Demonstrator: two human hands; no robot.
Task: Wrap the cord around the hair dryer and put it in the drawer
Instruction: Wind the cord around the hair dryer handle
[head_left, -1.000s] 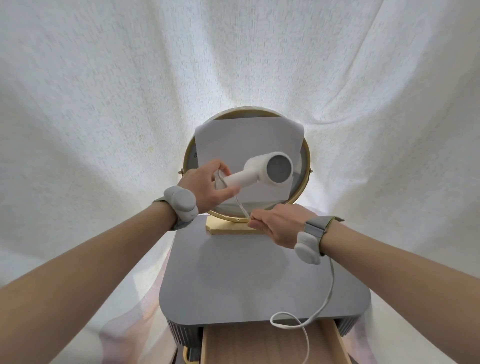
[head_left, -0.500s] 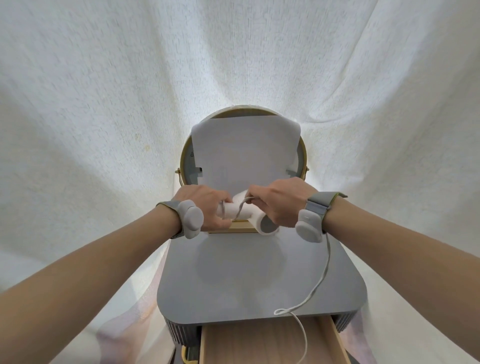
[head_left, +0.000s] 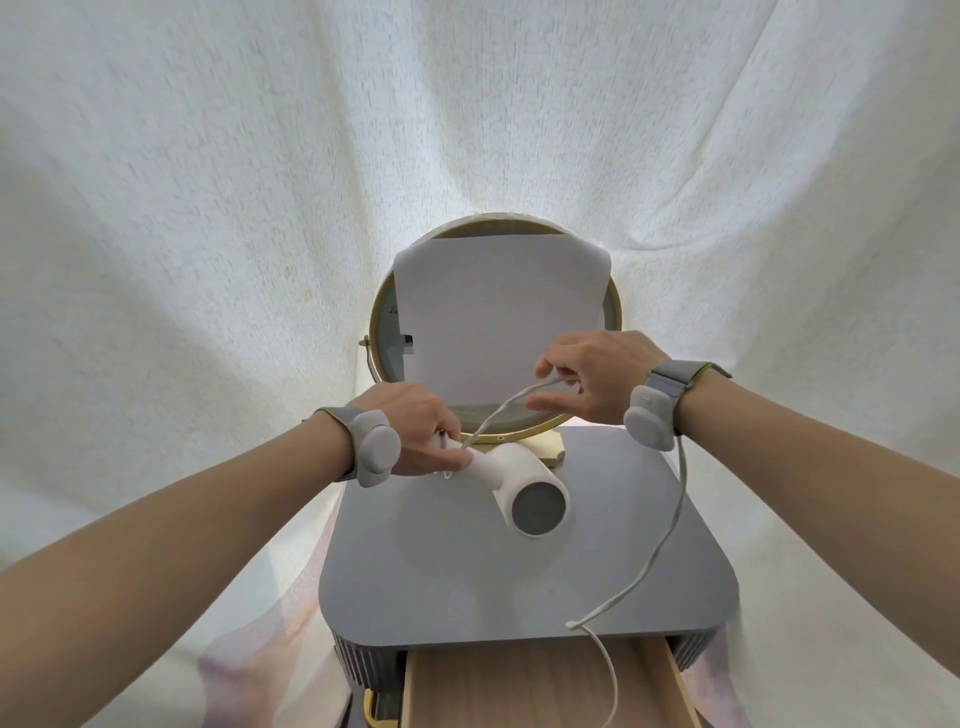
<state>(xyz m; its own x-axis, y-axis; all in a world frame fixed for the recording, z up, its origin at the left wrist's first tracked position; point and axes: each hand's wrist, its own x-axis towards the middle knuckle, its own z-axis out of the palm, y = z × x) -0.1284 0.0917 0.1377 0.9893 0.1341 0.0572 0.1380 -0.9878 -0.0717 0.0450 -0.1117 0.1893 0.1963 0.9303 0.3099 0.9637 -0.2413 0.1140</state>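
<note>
White curtain (head_left: 208, 208) fills the whole background, wrinkly and draped behind everything. At about 9 o'clock the left hand (head_left: 415, 431) comes in with a grey wrist tracker (head_left: 376, 452) strapped on, fingers curled round the handle end of the white hair dryer (head_left: 511, 486). The dryer is held in the air above the grey cabinet top (head_left: 519, 582), grey round end facing the camera and pointing toward 4 o'clock or so.

Dead centre, up toward 12, there's a round gold-framed mirror (head_left: 379, 332) on a wooden base, with a white sheet (head_left: 498, 312) covering most of the glass (so basically no reflection to see). It sits right behind both hands, at the back edge of the cabinet top.

Over at 2 o'clock the right hand (head_left: 597, 379) has a tracker too (head_left: 649, 423), and it pinches the cord (head_left: 670, 525) between thumb and fingertips, the other fingers loosely bent. The cord goes from the dryer handle up to that pinch, then drops down past the right wrist, across the cabinet's right side and over the front edge.

At 6 o'clock the wooden drawer (head_left: 670, 680) is pulled open, and the only thing I can see in it is the trailing end of the cord.
</note>
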